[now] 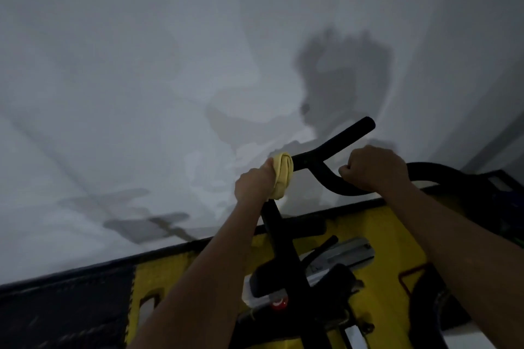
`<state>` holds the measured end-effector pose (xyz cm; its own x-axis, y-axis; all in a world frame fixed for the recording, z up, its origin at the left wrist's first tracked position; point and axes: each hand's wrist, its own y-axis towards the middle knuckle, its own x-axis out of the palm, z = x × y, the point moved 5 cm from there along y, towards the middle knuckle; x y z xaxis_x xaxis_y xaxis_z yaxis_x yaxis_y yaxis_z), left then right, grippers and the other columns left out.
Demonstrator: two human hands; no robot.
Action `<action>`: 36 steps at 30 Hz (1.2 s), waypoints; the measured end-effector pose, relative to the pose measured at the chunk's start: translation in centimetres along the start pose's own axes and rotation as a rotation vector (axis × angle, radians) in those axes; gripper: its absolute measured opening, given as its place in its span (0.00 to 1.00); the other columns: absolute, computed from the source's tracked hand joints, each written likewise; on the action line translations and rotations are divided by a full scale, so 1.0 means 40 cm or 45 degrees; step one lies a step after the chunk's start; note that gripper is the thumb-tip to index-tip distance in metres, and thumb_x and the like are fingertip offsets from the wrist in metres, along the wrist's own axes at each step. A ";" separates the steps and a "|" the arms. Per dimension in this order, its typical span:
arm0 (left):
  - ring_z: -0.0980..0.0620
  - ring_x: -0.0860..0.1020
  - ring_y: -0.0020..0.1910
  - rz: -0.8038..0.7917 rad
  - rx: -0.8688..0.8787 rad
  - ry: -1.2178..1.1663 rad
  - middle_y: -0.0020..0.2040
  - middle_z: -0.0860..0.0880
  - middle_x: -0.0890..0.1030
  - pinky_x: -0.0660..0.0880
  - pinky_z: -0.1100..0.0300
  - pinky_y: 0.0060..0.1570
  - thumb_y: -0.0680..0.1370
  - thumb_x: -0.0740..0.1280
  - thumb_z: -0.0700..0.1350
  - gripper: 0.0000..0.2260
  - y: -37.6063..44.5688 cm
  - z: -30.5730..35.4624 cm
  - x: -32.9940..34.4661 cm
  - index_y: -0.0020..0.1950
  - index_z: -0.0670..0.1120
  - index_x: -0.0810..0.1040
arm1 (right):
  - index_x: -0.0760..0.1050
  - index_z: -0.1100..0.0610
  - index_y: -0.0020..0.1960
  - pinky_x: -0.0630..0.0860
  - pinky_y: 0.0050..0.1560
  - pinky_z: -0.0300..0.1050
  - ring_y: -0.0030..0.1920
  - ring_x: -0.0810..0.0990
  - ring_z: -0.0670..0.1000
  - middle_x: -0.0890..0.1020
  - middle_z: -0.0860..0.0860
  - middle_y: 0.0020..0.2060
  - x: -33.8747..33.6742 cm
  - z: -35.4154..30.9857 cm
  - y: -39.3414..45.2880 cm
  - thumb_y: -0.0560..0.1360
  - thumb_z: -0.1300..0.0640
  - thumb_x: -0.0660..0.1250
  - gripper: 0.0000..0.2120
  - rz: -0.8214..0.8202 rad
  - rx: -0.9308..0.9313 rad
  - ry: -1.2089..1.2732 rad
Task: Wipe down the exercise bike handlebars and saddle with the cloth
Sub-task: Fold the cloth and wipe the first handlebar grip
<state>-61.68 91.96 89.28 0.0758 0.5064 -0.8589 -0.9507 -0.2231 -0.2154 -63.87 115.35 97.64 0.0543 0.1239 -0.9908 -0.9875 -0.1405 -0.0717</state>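
The black handlebars (326,156) of the exercise bike rise in front of a white wall. My left hand (255,184) grips a folded yellow cloth (282,174) wrapped around the left end of the bar. My right hand (374,168) is curled in a fist around the curved right part of the handlebar. The black stem (279,238) runs down from the bars to the bike frame with a red knob (279,303). The saddle is out of sight.
A white wall (141,93) stands close behind the bike, with shadows of the bars and hands on it. Yellow and dark floor mats (391,235) lie below. Another dark machine part (467,187) sits at the right.
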 end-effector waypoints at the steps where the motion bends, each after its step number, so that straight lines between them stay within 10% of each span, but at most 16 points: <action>1: 0.39 0.79 0.51 0.009 -0.037 -0.036 0.46 0.44 0.75 0.70 0.51 0.44 0.84 0.50 0.51 0.15 -0.012 0.001 -0.003 0.69 0.52 0.63 | 0.75 0.58 0.38 0.70 0.35 0.43 0.33 0.77 0.52 0.78 0.53 0.33 0.003 0.001 0.001 0.78 0.47 0.60 0.17 0.004 -0.009 0.012; 24: 0.42 0.78 0.58 0.036 -0.391 0.044 0.60 0.43 0.79 0.67 0.54 0.47 0.85 0.47 0.50 0.20 -0.189 0.013 0.028 0.65 0.43 0.74 | 0.71 0.56 0.38 0.66 0.34 0.42 0.34 0.74 0.50 0.78 0.51 0.37 0.016 0.018 0.006 0.77 0.48 0.61 0.14 -0.052 -0.039 0.148; 36: 0.44 0.80 0.42 0.180 0.043 0.354 0.44 0.46 0.80 0.73 0.54 0.37 0.77 0.62 0.43 0.12 -0.014 0.077 0.011 0.60 0.46 0.71 | 0.67 0.56 0.33 0.60 0.30 0.41 0.29 0.70 0.49 0.73 0.51 0.30 0.012 0.011 0.001 0.76 0.49 0.63 0.16 0.109 -0.048 0.190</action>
<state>-62.04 94.87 90.43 0.0171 0.2239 -0.9745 -0.9668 -0.2447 -0.0731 -63.97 115.84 97.22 -0.0052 -0.0370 -0.9993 -0.9834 -0.1811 0.0119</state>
